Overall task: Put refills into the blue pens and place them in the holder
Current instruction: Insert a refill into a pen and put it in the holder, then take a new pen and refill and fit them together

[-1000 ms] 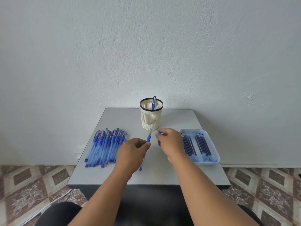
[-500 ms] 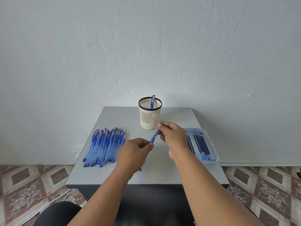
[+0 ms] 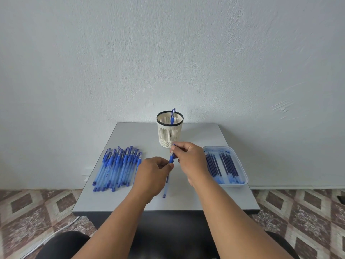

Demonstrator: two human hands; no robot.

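Right hand [image 3: 190,161] raised, pinching pen [image 3: 170,161] cap end | left hand [image 3: 152,176] grips translucent barrel | ribbed holder [image 3: 169,133] behind

Both bare forearms reach forward and converge at centre. The left hand [image 3: 152,177], knuckles up, has thumb and fingers curled into a pinch. The right hand [image 3: 190,158], slightly farther forward, has fingers curled, fingertips [image 3: 174,149] pinching together.

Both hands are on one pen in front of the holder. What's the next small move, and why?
Probably seat the cap fully, then lift toward the holder. The left hand grips the pen barrel, the right hand pinches its capped top end, and only one finished pen stands in the holder.
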